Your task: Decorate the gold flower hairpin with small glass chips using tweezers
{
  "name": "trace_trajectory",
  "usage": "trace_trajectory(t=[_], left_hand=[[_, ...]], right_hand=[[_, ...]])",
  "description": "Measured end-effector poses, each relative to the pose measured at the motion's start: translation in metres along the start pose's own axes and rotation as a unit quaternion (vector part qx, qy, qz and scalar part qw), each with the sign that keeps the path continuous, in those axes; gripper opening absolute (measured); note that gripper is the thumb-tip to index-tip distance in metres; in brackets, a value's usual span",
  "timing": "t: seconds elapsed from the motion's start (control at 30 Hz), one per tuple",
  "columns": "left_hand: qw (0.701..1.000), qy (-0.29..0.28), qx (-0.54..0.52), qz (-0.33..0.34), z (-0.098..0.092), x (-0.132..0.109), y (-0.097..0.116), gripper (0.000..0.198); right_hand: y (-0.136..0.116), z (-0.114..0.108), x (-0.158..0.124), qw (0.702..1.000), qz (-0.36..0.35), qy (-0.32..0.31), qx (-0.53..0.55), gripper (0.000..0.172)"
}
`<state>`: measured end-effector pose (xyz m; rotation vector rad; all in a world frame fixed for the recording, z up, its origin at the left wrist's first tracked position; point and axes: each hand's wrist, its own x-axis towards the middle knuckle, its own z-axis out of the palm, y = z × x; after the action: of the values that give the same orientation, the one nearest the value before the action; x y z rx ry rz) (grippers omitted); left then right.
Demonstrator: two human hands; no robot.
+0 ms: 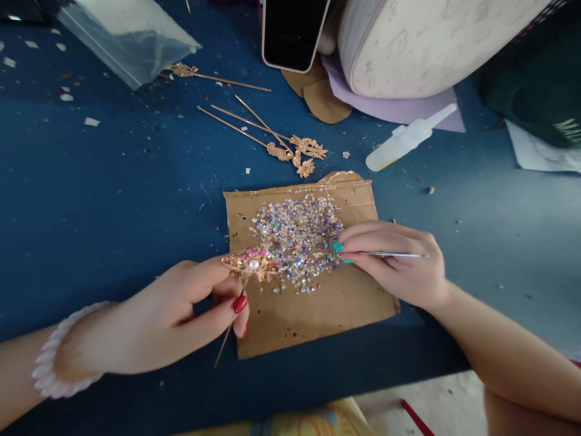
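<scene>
My left hand [200, 315] pinches a gold hairpin [253, 264] by its thin stem. The ornate head of the pin carries a white pearl and pink stones, and its stem points down toward me. Small mixed rhinestones [299, 236] lie in a loose heap on a piece of brown cardboard [318, 321]. At the heap's right edge, my right hand [397, 260] is closed around slim silver tweezers [393, 254]. The tips of the tweezers are hidden by the fingers, so I cannot tell if they grip a stone.
Several gold hairpins [308, 147] lie behind the cardboard. A white glue bottle [408, 139] lies to their right. Farther back are a phone [295, 30], a pale rounded bag [408, 48] and a clear plastic bag [136, 48]. Scraps dot the blue table [91, 200].
</scene>
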<state>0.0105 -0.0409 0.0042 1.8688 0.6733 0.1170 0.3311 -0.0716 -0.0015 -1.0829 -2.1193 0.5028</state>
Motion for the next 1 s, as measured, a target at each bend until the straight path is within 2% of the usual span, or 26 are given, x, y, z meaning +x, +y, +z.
trace_trajectory(t=[0.23,0.43,0.6,0.73,1.0], left_hand=[[1.0,-0.004,0.012,0.014,0.0,0.001,-0.002,0.029],[1.0,-0.006,-0.002,0.024,-0.001,0.001,-0.006,0.026],[0.999,0.002,-0.017,0.038,0.0,0.003,-0.001,0.025],[1.0,0.019,-0.018,0.003,-0.001,0.004,0.006,0.027],[1.0,-0.003,0.009,0.022,-0.004,0.005,0.005,0.024]], right_hand=[[-0.003,0.0,0.001,1.0,-0.013,0.003,0.005,0.011],[-0.019,-0.002,0.002,0.998,-0.033,-0.049,0.03,0.006],[-0.031,0.005,0.0,0.992,-0.079,-0.09,0.048,0.008],[-0.033,0.012,-0.003,0.985,-0.119,-0.109,0.061,0.009],[-0.034,0.012,-0.004,0.98,-0.141,-0.135,0.041,0.009]])
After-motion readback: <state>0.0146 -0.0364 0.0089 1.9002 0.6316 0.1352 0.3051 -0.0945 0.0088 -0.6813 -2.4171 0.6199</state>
